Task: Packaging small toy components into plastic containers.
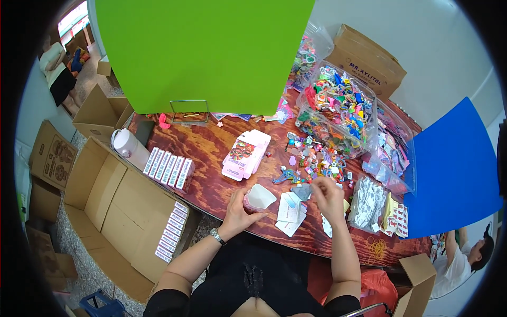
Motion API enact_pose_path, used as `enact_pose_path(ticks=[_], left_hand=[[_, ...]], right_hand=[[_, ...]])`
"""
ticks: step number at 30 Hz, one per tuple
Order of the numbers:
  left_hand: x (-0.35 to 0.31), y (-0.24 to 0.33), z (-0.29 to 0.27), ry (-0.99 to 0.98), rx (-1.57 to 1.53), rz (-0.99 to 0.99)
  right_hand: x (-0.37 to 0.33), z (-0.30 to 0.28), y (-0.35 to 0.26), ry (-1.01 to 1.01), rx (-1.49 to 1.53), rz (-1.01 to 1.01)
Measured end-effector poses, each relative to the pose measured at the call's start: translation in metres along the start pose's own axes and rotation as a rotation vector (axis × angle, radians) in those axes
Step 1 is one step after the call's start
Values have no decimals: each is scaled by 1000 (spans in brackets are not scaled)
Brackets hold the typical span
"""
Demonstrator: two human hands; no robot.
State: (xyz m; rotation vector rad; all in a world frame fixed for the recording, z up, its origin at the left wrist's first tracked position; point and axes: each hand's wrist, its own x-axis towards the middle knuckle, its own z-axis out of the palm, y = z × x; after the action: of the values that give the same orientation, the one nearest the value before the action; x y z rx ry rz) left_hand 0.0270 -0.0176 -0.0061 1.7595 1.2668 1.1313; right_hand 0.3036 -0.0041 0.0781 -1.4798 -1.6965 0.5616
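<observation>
A small pink carton [260,197], its top open and its white inside showing, stands in my left hand [237,212]. The fingers of that hand wrap round its side. My right hand [328,199] is pinched on a small greyish packet [302,192], just right of the carton. Under the packet lie white printed cards [289,212]. Beyond both hands spreads a loose pile of small colourful trinkets [319,161]. A flattened pink carton [246,154] lies farther off on the wooden table [208,182].
Clear tubs of trinkets [338,105] stand far right, near a bag of silvery sachets [367,206] and sticker sheets [396,216]. Pink boxes [168,169] line the left, beside a bottle [129,148] and a large cardboard box [116,211]. Green [200,53] and blue [449,174] boards rise behind and right.
</observation>
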Motion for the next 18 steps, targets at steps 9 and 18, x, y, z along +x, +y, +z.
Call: enact_pose_path(ticks=[9,18], left_hand=[[1,11,6,87,116,79],[2,13,-10,102,243,279]], right_hand=[[-12,50,-57,74,65,-371],[-21,61,-35,-84,-208,-626]])
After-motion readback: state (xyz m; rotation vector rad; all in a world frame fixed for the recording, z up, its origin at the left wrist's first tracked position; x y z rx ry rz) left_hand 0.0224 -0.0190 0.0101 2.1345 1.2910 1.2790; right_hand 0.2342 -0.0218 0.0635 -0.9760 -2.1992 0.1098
